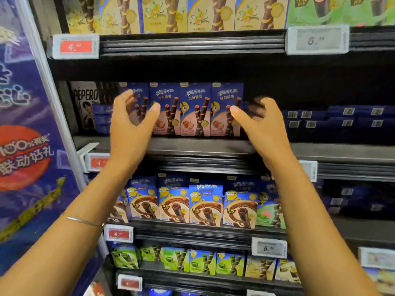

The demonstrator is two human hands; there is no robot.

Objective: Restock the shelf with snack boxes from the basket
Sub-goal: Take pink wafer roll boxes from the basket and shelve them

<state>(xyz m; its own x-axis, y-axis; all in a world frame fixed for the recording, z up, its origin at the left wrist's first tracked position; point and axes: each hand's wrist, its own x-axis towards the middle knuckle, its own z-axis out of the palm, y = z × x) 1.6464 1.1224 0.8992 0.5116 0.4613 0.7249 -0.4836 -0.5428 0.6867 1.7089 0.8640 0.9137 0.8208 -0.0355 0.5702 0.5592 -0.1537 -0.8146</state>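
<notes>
Four blue-and-pink snack boxes [195, 110] stand upright in a row at the front edge of the shelf [203, 146]. The left hand [132, 122] is spread in front of the row's left end. The right hand [265, 124] is cupped at its right end. Both are loosely open and grip nothing; whether they touch the boxes is unclear. Flat dark-blue boxes [342, 120] lie right of the row, and a purple banner [25, 146] hangs left of it.
</notes>
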